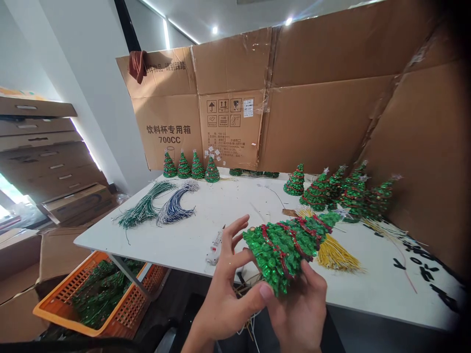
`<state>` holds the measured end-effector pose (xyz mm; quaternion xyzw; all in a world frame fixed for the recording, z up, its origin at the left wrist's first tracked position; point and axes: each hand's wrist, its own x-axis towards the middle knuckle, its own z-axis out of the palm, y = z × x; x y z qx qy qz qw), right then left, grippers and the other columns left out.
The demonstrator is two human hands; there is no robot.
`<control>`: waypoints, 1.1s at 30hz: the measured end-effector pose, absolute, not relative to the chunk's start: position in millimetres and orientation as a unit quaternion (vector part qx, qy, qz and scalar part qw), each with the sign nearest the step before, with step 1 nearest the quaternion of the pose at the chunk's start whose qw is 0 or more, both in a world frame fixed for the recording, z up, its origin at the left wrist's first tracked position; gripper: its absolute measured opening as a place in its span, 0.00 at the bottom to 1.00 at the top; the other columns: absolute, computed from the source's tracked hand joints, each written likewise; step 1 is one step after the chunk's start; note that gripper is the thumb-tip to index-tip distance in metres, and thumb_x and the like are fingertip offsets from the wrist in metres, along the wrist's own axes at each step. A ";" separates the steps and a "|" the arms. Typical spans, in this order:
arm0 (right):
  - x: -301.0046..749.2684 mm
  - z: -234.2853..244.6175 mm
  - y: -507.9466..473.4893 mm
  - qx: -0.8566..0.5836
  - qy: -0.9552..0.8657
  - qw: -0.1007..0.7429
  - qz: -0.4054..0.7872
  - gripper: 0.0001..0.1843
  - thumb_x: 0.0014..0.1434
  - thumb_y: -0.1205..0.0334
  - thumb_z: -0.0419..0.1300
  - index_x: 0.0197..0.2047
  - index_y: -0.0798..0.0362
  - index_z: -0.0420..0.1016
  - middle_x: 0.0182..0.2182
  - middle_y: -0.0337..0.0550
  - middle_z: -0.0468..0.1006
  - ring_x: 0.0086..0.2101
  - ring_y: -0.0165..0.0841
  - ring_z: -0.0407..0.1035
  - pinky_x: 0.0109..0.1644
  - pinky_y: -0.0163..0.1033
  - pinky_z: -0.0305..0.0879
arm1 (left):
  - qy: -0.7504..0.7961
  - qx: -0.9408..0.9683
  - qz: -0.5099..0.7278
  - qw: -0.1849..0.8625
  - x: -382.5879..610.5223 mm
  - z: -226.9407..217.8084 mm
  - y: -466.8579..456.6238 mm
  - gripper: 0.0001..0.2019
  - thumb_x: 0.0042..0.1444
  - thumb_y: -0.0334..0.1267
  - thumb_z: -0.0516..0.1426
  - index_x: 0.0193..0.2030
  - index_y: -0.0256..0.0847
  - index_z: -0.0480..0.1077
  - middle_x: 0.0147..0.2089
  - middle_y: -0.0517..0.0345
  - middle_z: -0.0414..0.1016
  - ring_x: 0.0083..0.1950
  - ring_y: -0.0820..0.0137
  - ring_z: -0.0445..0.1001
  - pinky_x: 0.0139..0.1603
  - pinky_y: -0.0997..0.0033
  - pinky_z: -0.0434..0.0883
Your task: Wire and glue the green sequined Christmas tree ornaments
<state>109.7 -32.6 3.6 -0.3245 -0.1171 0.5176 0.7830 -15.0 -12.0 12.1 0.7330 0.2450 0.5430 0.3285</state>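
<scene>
A small green glittery Christmas tree (290, 242) with red garland lies tilted in my hands, its silver star pointing to the upper right. My left hand (235, 289) is at its base, with the thumb against the lower edge and the fingers curled along the near side. Underneath, my right hand (303, 304) grips the tree from below, its thumb side showing and the other fingers partly hidden. Behind the tree is a bundle of yellow wires (338, 255) on the table. A white glue gun (215, 247) sits just beyond my left hand.
Finished-looking trees stand at the back (197, 166) and right (318, 189) of the white table (228, 220). Green wires (145, 208) and blue wires (178, 206) lie at left. Cardboard (324, 117) walls the back. An orange basket (55, 314) sits below.
</scene>
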 end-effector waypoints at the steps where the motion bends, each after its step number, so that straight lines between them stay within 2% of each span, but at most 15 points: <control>1: 108.7 4.0 -32.8 -0.321 -0.114 0.784 0.519 0.26 0.59 0.40 0.66 0.58 0.38 0.85 0.43 0.40 0.90 0.43 0.46 0.84 0.46 0.52 0.81 | 0.242 0.726 0.548 0.337 -14.4 12.2 -12.0 0.21 0.71 0.61 0.56 0.60 0.55 0.80 0.83 0.48 0.54 0.85 0.43 0.53 0.80 0.30 0.61; 5: 105.9 11.4 -35.7 -0.287 -0.052 0.790 0.539 0.15 0.52 0.46 0.73 0.43 0.39 0.89 0.33 0.35 0.89 0.34 0.36 0.82 0.34 0.38 0.78 | 0.248 0.709 0.561 0.348 -13.2 11.5 -10.8 0.23 0.70 0.61 0.58 0.63 0.54 0.79 0.80 0.45 0.56 0.83 0.42 0.57 0.78 0.31 0.65; 8: 104.0 16.0 -37.8 -0.259 -0.022 0.781 0.568 0.11 0.50 0.48 0.75 0.37 0.40 0.89 0.30 0.34 0.88 0.33 0.35 0.81 0.33 0.36 0.77 | 0.257 0.702 0.571 0.340 -13.0 11.1 -10.0 0.22 0.70 0.62 0.58 0.60 0.54 0.81 0.80 0.45 0.58 0.82 0.43 0.59 0.78 0.31 0.66; 11: 102.2 16.2 -38.2 -0.259 -0.028 0.786 0.561 0.13 0.53 0.46 0.75 0.41 0.40 0.89 0.35 0.35 0.90 0.37 0.37 0.83 0.38 0.40 0.80 | 0.256 0.704 0.567 0.342 -13.5 10.9 -10.1 0.22 0.70 0.63 0.58 0.57 0.53 0.83 0.81 0.46 0.57 0.81 0.41 0.60 0.77 0.29 0.67; 13: 102.0 15.4 -38.3 -0.276 -0.055 0.789 0.546 0.17 0.55 0.45 0.74 0.46 0.40 0.89 0.38 0.37 0.91 0.41 0.40 0.85 0.49 0.46 0.82 | 0.249 0.704 0.560 0.359 -14.0 10.6 -10.5 0.22 0.70 0.62 0.58 0.56 0.53 0.84 0.82 0.47 0.55 0.82 0.41 0.59 0.77 0.29 0.66; 16: 104.7 14.7 -39.2 -0.300 -0.108 0.780 0.539 0.23 0.55 0.46 0.74 0.54 0.41 0.87 0.44 0.39 0.91 0.46 0.45 0.85 0.62 0.55 0.78 | 0.239 0.703 0.546 0.388 -14.6 9.4 -10.7 0.22 0.69 0.62 0.59 0.56 0.52 0.84 0.84 0.50 0.52 0.83 0.41 0.57 0.78 0.31 0.65; 18: 108.2 14.5 -40.2 -0.304 -0.135 0.770 0.545 0.27 0.54 0.48 0.75 0.57 0.41 0.86 0.46 0.40 0.91 0.47 0.46 0.85 0.63 0.56 0.78 | 0.238 0.707 0.542 0.387 -15.0 8.1 -10.2 0.22 0.69 0.62 0.59 0.57 0.53 0.84 0.84 0.50 0.51 0.83 0.41 0.57 0.78 0.32 0.66; 20: 111.7 14.4 -41.2 -0.300 -0.144 0.760 0.559 0.28 0.52 0.51 0.76 0.57 0.42 0.86 0.45 0.40 0.91 0.45 0.46 0.86 0.58 0.54 0.81 | 0.240 0.716 0.536 0.377 -15.4 6.5 -9.5 0.22 0.68 0.62 0.60 0.57 0.52 0.84 0.84 0.49 0.50 0.83 0.41 0.58 0.78 0.33 0.67; 22: 114.3 14.9 -42.0 -0.290 -0.129 0.757 0.572 0.25 0.49 0.55 0.76 0.53 0.43 0.88 0.41 0.40 0.91 0.41 0.44 0.86 0.48 0.49 0.84 | 0.242 0.722 0.530 0.373 -15.5 5.3 -9.1 0.23 0.68 0.62 0.60 0.58 0.52 0.83 0.85 0.49 0.49 0.83 0.41 0.57 0.78 0.34 0.67; 25: 115.5 18.9 -43.1 -0.270 -0.085 0.755 0.591 0.24 0.42 0.63 0.77 0.46 0.44 0.89 0.37 0.38 0.91 0.36 0.40 0.85 0.34 0.38 0.81 | 0.240 0.729 0.524 0.371 -15.2 5.1 -9.0 0.24 0.68 0.62 0.60 0.59 0.52 0.83 0.85 0.50 0.48 0.83 0.43 0.58 0.79 0.37 0.66; 33: 113.8 32.6 -45.9 -0.262 -0.028 0.741 0.618 0.31 0.33 0.70 0.75 0.45 0.44 0.90 0.37 0.38 0.91 0.35 0.38 0.85 0.30 0.34 0.80 | 0.220 0.747 0.506 0.370 -16.7 6.9 -9.7 0.22 0.69 0.61 0.60 0.60 0.52 0.82 0.85 0.51 0.45 0.84 0.44 0.54 0.80 0.38 0.65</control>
